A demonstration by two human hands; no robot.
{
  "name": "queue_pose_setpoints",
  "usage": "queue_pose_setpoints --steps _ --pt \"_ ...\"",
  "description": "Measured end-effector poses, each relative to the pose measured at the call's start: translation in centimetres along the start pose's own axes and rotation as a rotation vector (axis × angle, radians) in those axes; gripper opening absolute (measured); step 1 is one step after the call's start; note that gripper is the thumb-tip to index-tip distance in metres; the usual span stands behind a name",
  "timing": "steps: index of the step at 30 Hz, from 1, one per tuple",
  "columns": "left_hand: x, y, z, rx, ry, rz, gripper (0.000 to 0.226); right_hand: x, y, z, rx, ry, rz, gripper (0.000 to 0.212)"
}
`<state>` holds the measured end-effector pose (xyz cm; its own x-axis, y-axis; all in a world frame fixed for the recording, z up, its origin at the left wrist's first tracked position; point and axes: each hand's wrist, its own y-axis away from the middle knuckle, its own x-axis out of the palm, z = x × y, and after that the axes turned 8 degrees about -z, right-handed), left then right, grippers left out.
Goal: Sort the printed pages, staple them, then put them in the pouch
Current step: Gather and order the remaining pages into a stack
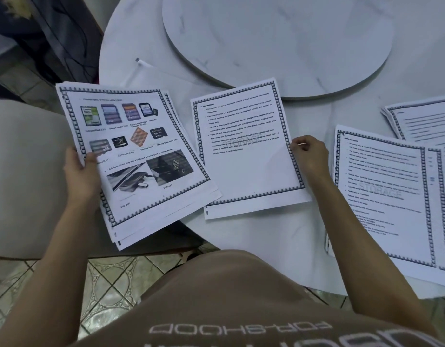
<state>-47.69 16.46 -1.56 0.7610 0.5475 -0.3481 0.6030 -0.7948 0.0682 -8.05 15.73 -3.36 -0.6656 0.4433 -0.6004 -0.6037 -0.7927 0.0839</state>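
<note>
Gripping a stack (136,156) in the left hand (81,171), out past the left edge of the counter (266,241), thumb on top, fingers curled beneath. Pinching one page (246,151) by its right side with the right hand (310,156), fingers bunched, sheet flat near the front edge.

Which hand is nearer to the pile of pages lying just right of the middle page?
Right. The right hand pinches the middle page's right edge, just left of that pile. The left hand is far to its left, holding the picture-page stack.
</note>
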Motion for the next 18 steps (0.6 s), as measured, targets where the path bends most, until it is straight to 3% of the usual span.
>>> queue_pose_setpoints --steps 4,7,18 --pt "0.6 0.2 0.5 -0.015 0.021 0.034 0.011 -1.5 -0.2 -0.8 0.054 -0.030 -0.047 0.018" --pt "1.4 0.4 0.4 -0.021 0.033 0.052 0.024 -2.7 -0.3 -1.6 0.081 -0.061 -0.082 0.019" --pt "4.0 1.7 -0.4 -0.023 0.025 0.150 0.031 -9.9 -2.7 -4.7 0.203 -0.206 -0.281 0.021"
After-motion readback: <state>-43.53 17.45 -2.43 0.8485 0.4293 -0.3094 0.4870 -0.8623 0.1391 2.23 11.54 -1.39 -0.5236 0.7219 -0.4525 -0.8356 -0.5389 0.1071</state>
